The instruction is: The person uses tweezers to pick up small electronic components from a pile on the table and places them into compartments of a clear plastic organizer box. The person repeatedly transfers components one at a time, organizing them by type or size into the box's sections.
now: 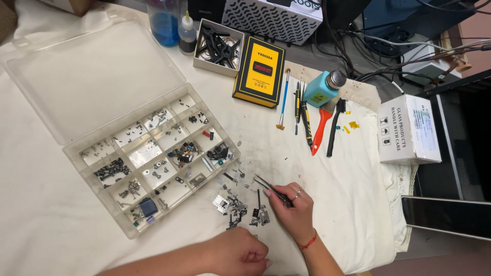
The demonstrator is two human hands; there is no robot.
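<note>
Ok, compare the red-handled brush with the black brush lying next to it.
The red-handled brush is wide and flat with a tapering red handle; the black brush is slim, like a toothbrush. The red one leans left toward its handle end; the black one lies nearly straight. Both rest on the white cloth, bristles pointing away from the person.

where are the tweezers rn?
Head view, lower centre: the tweezers are pinched in the right hand, tips pointing up-left over the loose small parts on the white cloth, just right of the clear organiser box.

Slim dark metal tweezers (271,189), clear glossy plastic organiser box (148,163) (lid slightly cloudy), matt off-white cloth (358,168), small shiny metal screws (236,207), red plastic brush handle (321,128)
</note>
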